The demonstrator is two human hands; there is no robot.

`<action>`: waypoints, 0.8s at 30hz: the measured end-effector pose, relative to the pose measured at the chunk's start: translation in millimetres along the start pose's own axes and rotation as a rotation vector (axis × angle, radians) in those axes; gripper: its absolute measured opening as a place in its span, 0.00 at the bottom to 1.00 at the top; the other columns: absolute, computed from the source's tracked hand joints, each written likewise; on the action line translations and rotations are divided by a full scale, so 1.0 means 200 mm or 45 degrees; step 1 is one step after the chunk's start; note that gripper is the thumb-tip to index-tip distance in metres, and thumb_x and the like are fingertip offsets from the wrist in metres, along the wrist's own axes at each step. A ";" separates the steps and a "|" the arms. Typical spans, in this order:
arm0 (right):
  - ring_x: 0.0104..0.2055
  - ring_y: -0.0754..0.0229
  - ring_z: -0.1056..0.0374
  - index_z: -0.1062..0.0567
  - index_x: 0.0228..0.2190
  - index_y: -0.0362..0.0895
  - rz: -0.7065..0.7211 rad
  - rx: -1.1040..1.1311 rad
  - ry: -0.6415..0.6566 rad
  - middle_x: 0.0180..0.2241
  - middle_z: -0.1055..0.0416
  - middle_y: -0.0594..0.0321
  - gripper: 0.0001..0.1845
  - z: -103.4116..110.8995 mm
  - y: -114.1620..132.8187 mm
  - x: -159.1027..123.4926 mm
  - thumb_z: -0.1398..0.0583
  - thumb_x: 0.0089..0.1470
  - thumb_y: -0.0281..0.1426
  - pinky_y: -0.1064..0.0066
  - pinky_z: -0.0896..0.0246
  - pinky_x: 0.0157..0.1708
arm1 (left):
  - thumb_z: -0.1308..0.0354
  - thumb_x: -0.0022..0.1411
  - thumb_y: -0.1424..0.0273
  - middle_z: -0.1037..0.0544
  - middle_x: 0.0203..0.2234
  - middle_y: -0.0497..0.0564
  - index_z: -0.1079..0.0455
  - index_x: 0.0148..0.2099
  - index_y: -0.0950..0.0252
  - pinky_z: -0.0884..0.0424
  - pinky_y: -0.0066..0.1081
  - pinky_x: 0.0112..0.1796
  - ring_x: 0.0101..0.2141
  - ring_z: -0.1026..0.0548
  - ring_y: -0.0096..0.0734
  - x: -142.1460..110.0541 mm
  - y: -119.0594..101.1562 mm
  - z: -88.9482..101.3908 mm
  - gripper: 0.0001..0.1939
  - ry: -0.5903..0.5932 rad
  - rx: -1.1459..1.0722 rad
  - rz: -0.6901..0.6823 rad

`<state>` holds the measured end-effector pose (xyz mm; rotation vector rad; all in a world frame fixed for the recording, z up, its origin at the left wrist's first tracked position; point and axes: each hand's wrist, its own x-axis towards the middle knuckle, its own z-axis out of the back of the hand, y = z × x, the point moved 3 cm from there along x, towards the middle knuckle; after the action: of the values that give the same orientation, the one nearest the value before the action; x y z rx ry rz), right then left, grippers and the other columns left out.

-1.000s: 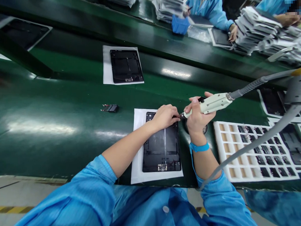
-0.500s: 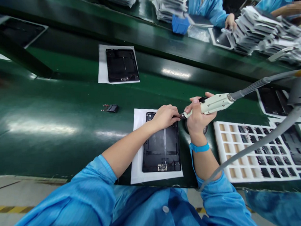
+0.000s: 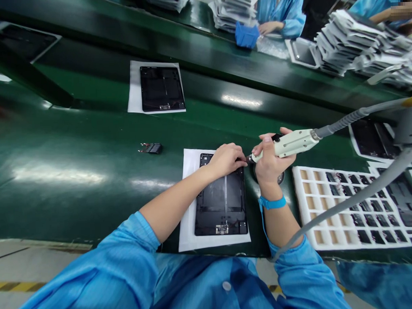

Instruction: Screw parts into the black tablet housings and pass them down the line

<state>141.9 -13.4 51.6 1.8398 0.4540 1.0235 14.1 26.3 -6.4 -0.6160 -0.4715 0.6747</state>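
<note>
A black tablet back panel is laid on a white sheet on the green belt, its far R corner covered by the L hand, fingers pressed together, an electric screwdriver pinched by the R hand at that corner, w/ a foam tray of black pieces at R left full.

And here's the dark green conveyor belt sweeping across the view, a black tablet panel on white paper at 12 o'clock, a second panel on its own sheet at 6, a small black connector out at 9 (metal leads glinting), and a white foam tray at 3!
</note>
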 end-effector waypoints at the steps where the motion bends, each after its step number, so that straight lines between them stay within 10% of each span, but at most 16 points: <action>1: 0.18 0.68 0.32 0.28 0.51 0.49 0.001 0.006 -0.005 0.33 0.19 0.73 0.24 0.00 0.00 0.00 0.27 0.60 0.40 0.70 0.32 0.21 | 0.27 0.75 0.66 0.12 0.43 0.53 0.12 0.45 0.59 0.28 0.39 0.50 0.48 0.18 0.43 0.00 0.00 0.00 0.04 -0.003 -0.002 0.003; 24: 0.17 0.69 0.33 0.28 0.50 0.49 -0.028 0.024 0.005 0.32 0.18 0.74 0.24 0.00 -0.01 0.00 0.26 0.58 0.41 0.71 0.34 0.19 | 0.25 0.73 0.67 0.12 0.42 0.52 0.13 0.44 0.61 0.29 0.40 0.48 0.48 0.18 0.45 0.00 0.02 -0.02 0.04 -0.012 -0.034 -0.020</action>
<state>141.6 -13.0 49.4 1.8454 0.4869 1.0114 14.2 28.1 -11.8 -0.6342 -0.4943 0.6573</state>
